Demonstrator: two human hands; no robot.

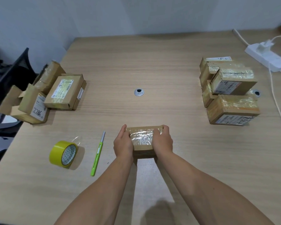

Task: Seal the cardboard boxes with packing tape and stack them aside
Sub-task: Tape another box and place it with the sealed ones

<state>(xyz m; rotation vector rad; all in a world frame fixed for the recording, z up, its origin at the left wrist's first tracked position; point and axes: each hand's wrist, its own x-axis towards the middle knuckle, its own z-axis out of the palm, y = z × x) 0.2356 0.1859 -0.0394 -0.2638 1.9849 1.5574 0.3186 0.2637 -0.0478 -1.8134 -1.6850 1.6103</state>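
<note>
The pale wood-grain bench (169,70) fills most of the view, with a round metal grommet (139,92) set in its middle.

Far to the right of the grommet stands a stack of taped boxes (230,90), piled on one another, shiny tape across their tops and printed labels on their near faces. Far to the left of the grommet lies a heap of cardboard boxes (62,91), some flat, some tilted, reaching to the bench's left edge. A black chair (11,73) stands past that heap, off the bench. Beyond the stack, to the far right of the grommet, lies a white power strip (269,59) with a cord running toward the near edge.

Nearer the viewer than the grommet, almost straight below it, the small box (142,138) rests on the bench, a band of clear tape across its top. The left hand (122,143) clasps its left side and the right hand (163,142) its right side; each grip is curled round the box, fingertips over its far edge.

Near and left of the grommet, the yellow tape roll (63,154) stands on edge, a loose clear end sticking up. Between the roll and the small box lies a green cutter (97,155), its blade end pointing toward the grommet's side of the bench.
</note>
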